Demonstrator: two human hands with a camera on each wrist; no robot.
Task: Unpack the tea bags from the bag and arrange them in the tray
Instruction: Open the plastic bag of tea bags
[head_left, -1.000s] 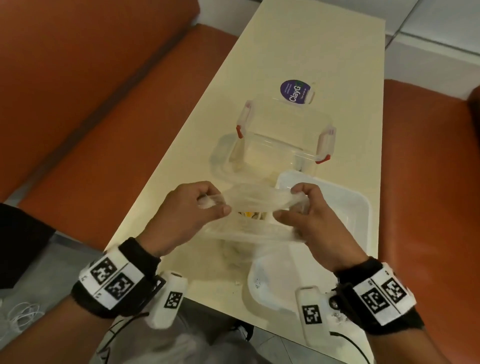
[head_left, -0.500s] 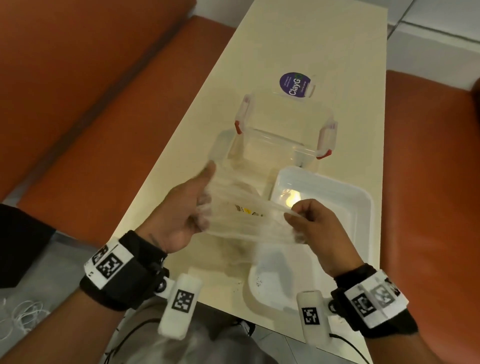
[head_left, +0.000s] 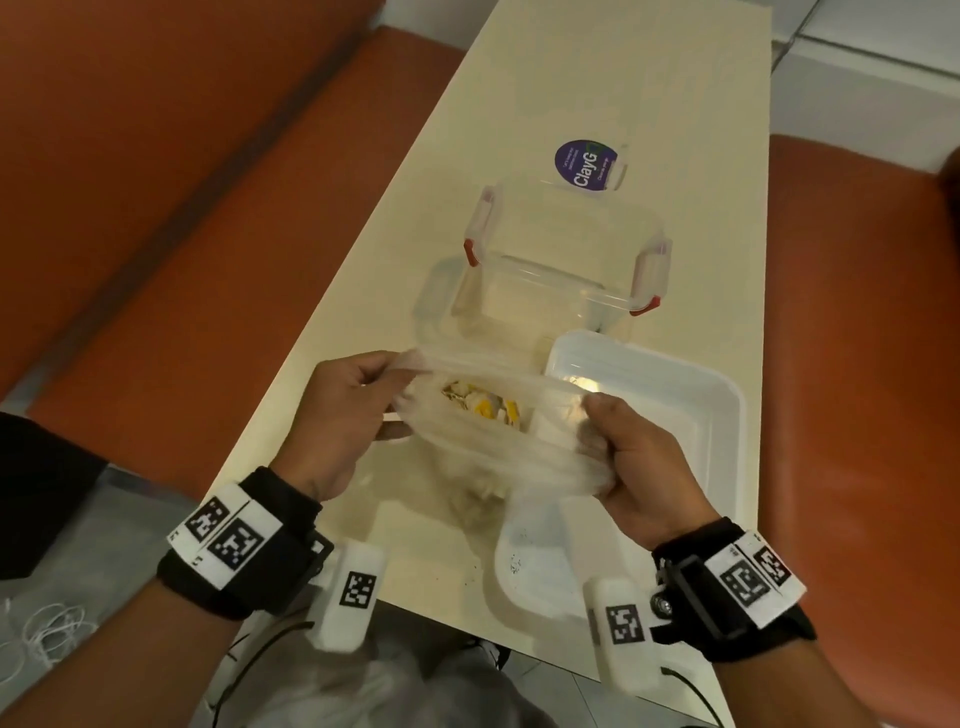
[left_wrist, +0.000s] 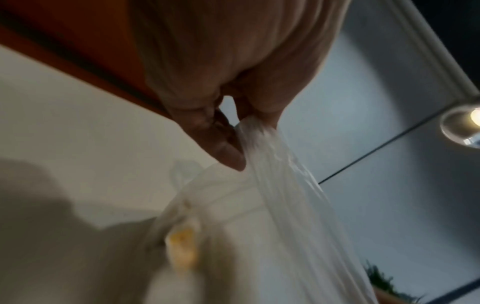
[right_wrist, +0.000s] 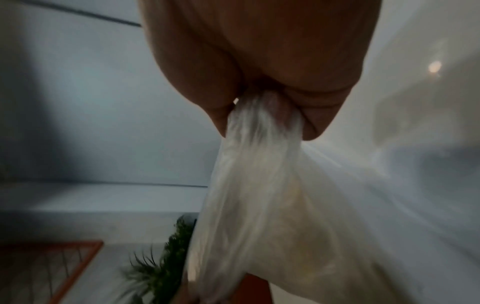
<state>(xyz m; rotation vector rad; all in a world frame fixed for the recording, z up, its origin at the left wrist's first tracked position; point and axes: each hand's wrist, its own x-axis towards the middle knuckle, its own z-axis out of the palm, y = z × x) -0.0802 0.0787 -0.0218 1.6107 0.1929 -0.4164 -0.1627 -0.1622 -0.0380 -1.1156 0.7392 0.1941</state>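
Note:
A clear plastic bag (head_left: 483, 457) hangs between my two hands above the table's near end, its mouth pulled wide. Tea bags (head_left: 483, 405) with yellow tags show inside it. My left hand (head_left: 353, 415) pinches the bag's left rim between thumb and fingers, as the left wrist view shows on the plastic bag (left_wrist: 272, 164). My right hand (head_left: 639, 457) grips the bunched right rim of the plastic bag (right_wrist: 259, 164). The white tray (head_left: 722, 415) lies on the table right of the bag, partly under it.
A clear lidded box (head_left: 566, 260) with red clips stands just beyond the bag, with a round purple ClayG sticker (head_left: 587, 163) behind it. Orange bench seats (head_left: 182, 249) flank the narrow cream table (head_left: 519, 104). A white cord lies on the floor at left.
My hands have pulled the bag's mouth wider apart, so the tea bags inside now show. The right hand has shifted its grip to the bunched right rim.

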